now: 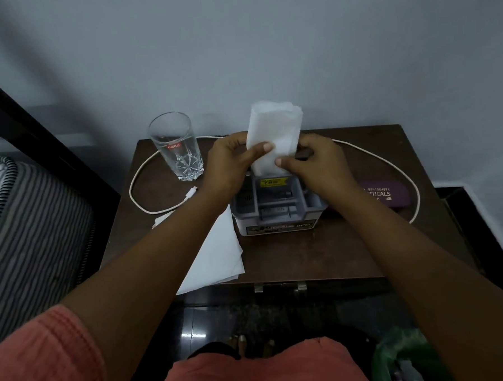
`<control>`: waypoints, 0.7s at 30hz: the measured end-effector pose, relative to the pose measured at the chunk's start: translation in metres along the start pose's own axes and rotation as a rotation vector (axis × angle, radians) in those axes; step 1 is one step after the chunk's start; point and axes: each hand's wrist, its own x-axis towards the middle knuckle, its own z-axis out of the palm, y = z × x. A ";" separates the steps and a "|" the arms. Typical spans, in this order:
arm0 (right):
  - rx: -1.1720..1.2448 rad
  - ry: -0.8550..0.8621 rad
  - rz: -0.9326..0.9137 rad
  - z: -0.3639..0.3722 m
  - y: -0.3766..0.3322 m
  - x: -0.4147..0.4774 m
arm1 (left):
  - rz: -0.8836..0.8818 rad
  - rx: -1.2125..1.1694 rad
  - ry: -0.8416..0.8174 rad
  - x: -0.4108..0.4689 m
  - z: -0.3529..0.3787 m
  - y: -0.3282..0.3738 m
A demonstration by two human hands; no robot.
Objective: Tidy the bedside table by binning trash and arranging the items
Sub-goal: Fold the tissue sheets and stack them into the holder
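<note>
So both hands are on the folded white tissue [273, 131], held upright just above the back of the grey organizer box [278, 215] in the middle of the bedside table [306, 254]. Left hand [228, 162] pinches it with the thumb across the front, right hand [316, 163] pinches the lower edge. Another white tissue [216, 256] lies flat at the front left, partly under the left forearm. Glass [175, 147] stands back left, white cable [144, 172] loops along the back and both sides, purple glasses case [387, 195] sits right of the box
</note>
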 end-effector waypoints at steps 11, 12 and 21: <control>-0.109 0.097 -0.094 -0.006 -0.002 -0.001 | 0.027 0.316 -0.031 0.005 -0.005 -0.014; -0.138 0.089 -0.108 -0.006 -0.002 0.000 | 0.046 0.346 -0.022 0.004 -0.005 -0.012; -0.201 0.087 -0.123 -0.002 0.007 -0.003 | 0.028 0.492 -0.011 0.004 -0.013 -0.013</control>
